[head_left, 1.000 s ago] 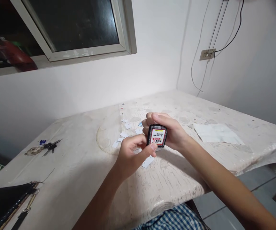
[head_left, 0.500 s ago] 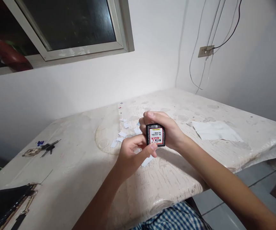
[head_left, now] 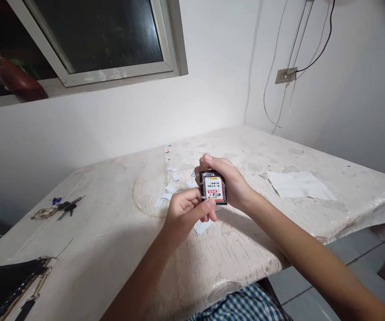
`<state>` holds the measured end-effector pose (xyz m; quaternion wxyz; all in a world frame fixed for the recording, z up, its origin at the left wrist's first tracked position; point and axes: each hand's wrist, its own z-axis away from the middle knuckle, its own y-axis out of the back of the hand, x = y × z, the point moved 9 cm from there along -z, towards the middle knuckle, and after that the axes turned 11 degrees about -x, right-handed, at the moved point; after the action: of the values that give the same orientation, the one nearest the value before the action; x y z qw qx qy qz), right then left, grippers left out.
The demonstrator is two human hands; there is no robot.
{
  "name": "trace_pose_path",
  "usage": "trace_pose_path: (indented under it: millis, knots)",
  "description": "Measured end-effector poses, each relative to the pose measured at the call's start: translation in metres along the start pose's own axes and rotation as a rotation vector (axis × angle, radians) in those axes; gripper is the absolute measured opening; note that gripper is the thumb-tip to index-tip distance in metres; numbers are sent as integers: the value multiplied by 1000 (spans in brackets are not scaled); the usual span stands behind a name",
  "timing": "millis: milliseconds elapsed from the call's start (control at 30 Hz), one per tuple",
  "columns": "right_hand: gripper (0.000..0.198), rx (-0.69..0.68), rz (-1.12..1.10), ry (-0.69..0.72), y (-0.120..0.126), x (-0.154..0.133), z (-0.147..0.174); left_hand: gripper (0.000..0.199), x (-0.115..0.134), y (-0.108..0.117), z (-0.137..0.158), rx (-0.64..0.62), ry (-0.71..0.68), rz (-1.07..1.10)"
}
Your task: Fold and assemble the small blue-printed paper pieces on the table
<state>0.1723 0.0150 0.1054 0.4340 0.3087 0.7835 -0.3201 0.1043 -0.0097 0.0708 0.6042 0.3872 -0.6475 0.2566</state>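
Note:
A small black packet [head_left: 213,188] with a white, red and yellow printed label is held up over the table, its print upside down to me. My left hand [head_left: 186,209] pinches its lower edge, thumb in front and fingers behind. My right hand [head_left: 227,178] is curled closed at the packet's right side and behind it. Whatever lies inside those right fingers is hidden. Under and left of the hands, several small white paper pieces [head_left: 170,189] lie scattered, and a larger white piece [head_left: 202,226] shows just below my left fingers.
A white sheet [head_left: 301,186] lies on the covered table [head_left: 119,240] to the right. Keys [head_left: 67,206] and a black pouch with a zip [head_left: 8,285] are on the left. Behind stands the wall with a window [head_left: 102,40] and a socket [head_left: 286,75] with hanging cords.
The packet has shifted slightly left and tilted, showing more of its face. Both hands stay nearly in place, with the left still pinching it.

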Motion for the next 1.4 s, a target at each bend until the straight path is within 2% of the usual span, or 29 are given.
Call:
trace_pose_path:
  millis: [100,200,267,367,500,700,800,900,967,1000,1067,1133,1167,1267,1400]
  knots:
    - [35,69,158,28,9,-2,-3,23,-10,15,-3,136,16,113]
    - [21,8,290,-30,12,12,-12,26,-24,32,-5,260,48,174]
    - [14,-42,353,-88,16,28,-19,26,-34,40,-7,294,80,140]
    - [8,-20,394,-158,29,45,-25,28,-45,48,-9,324,106,65]
    - [7,22,275,-250,41,58,-27,29,-47,53,-11,330,89,-16]
    - [11,45,-3,-376,42,76,-22,29,-39,50,-13,303,37,-51]
    - [14,75,74,-378,53,70,-24,27,-36,52,-12,321,20,-51]
    - [13,203,470,-247,89,31,-23,26,-34,59,-10,363,1,-69]
    - [14,335,736,-139,119,-3,-10,27,-32,65,-8,396,-11,-88]
    - [15,360,839,-157,131,-12,-2,27,-32,67,-7,408,-17,-97]
    - [10,284,1039,-222,146,-15,17,27,-31,70,-6,420,-28,-107]
    - [1,182,1234,-183,147,-13,39,27,-31,70,-7,417,-29,-118]
    - [4,128,1295,-169,145,-8,52,28,-32,69,-7,412,-26,-124]
    - [14,-40,1270,-220,140,17,86,28,-35,67,-7,409,-10,-124]
    - [18,-11,1066,-286,149,25,111,25,-40,67,-8,422,15,-115]
